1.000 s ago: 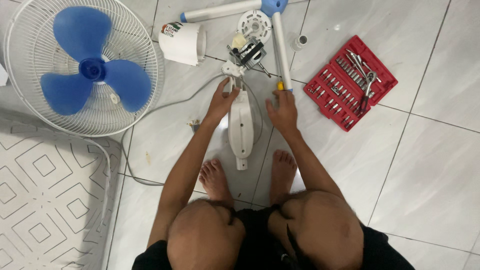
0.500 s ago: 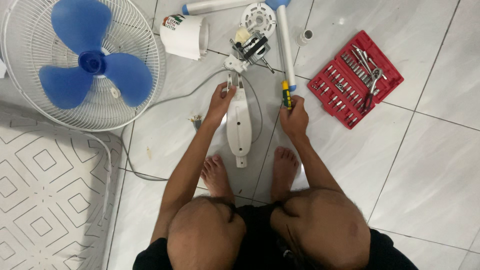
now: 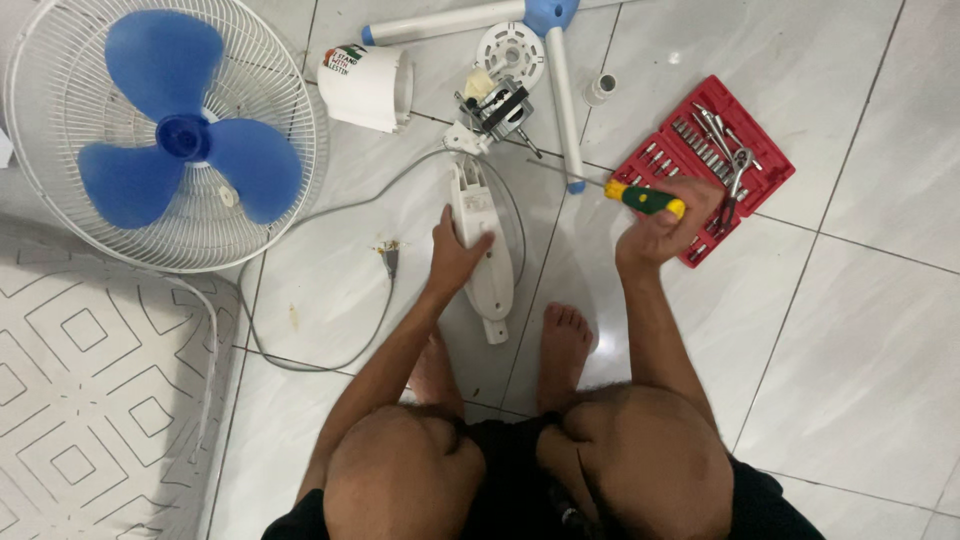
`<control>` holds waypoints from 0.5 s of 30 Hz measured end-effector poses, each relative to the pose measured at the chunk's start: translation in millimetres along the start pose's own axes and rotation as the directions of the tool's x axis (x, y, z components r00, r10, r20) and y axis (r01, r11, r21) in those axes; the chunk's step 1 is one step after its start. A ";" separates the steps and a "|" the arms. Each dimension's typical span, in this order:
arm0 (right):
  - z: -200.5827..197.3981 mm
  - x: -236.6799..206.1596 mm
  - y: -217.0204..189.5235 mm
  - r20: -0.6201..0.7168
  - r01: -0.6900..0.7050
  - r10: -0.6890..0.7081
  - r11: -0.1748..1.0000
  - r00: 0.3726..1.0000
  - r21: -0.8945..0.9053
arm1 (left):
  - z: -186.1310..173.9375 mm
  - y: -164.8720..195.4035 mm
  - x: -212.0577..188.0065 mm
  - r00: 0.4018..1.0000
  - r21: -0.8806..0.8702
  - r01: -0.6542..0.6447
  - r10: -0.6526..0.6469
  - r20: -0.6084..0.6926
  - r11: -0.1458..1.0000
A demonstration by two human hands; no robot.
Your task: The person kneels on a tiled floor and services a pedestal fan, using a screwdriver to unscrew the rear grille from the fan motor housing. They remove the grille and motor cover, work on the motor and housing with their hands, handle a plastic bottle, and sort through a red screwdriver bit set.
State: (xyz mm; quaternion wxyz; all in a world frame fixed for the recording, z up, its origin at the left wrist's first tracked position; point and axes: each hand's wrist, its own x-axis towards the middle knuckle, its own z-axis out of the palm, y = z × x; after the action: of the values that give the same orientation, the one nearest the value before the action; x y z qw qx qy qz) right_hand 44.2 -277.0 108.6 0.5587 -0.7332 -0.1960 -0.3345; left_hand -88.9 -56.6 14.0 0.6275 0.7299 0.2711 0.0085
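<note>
White plastic makes up the long fan housing (image 3: 482,240) that lies flat on the tiled floor (image 3: 850,330) in front of the squatting person's bare feet. The left hand (image 3: 455,250) rests on the housing's left side, fingers curled over its edge in a loose clasp. The right hand (image 3: 660,228) is closed in a fist around a screwdriver (image 3: 640,198) with a green and yellow handle; its thin shaft points left toward the top of the housing, though the tip is too fine to say whether it touches anything. Just beside that hand, to its right, sits an open red tool case (image 3: 715,165) filled with metal bits and sockets. Above the housing lie the bare fan motor (image 3: 495,105), a white round grille piece (image 3: 510,52) and a white pole with blue fittings (image 3: 560,95). A white cylindrical cover (image 3: 365,85) lies near the fan guard (image 3: 60,110), which holds a blue three-bladed propeller (image 3: 180,140). A grey cord (image 3: 330,290) loops over the tiles, and a patterned mat (image 3: 90,400) lies at lower left.
</note>
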 end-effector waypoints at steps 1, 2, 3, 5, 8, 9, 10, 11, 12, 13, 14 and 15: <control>0.0 5.2 -9.6 0.012 -0.068 0.067 0.990 0.998 0.125 | 0.5 -1.0 -3.7 1.000 0.070 0.017 -0.019 0.019 0.997; 0.5 10.4 -17.7 0.033 -0.135 0.131 0.959 0.991 0.248 | -0.2 -1.3 -3.4 0.999 0.009 0.008 -0.009 0.046 1.000; 0.5 14.9 -24.9 0.069 -0.262 0.256 0.880 0.964 0.396 | -1.7 -1.6 -3.4 0.997 -0.051 0.003 0.001 0.072 0.999; -1.3 17.9 -37.2 0.192 -0.478 0.474 0.611 0.859 0.631 | -6.0 -2.4 -1.7 0.994 -0.153 0.017 0.001 0.113 0.988; -3.3 16.0 -46.3 0.302 -0.549 0.553 0.358 0.776 0.755 | -10.3 -1.0 11.2 0.989 -0.227 0.065 -0.033 0.143 0.972; -3.6 14.3 -47.4 0.334 -0.559 0.533 0.341 0.778 0.756 | -11.0 0.0 16.2 0.989 -0.212 0.080 -0.051 0.138 0.974; -3.7 11.4 -48.5 0.366 -0.569 0.511 0.323 0.777 0.756 | -11.2 0.5 18.8 0.989 -0.197 0.096 -0.071 0.131 0.976; -3.5 8.1 -49.2 0.399 -0.579 0.487 0.306 0.777 0.756 | -10.8 0.4 19.4 0.991 -0.190 0.091 -0.071 0.110 0.978; -1.6 3.3 -50.3 0.408 -0.575 0.461 0.313 0.788 0.756 | -10.5 0.5 20.4 0.994 -0.184 0.083 -0.067 0.089 0.980; 2.0 -3.7 -52.4 0.416 -0.569 0.434 0.322 0.799 0.756 | -9.7 0.5 21.6 0.996 -0.178 0.075 -0.063 0.069 0.981; 5.3 -9.2 -53.6 0.424 -0.563 0.406 0.332 0.809 0.757 | -9.4 0.6 23.2 0.998 -0.164 0.038 -0.029 0.052 0.986; 7.4 -14.3 -54.8 0.445 -0.580 0.411 0.307 0.796 0.754 | -10.0 -0.1 23.4 0.999 -0.151 0.003 0.003 0.036 0.989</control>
State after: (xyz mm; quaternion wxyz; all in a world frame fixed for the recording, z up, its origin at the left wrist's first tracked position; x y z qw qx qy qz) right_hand -0.1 -252.4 135.0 0.9033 -0.3982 -0.1465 0.0635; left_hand -72.5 -38.0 8.4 0.6857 0.6804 0.2581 0.0157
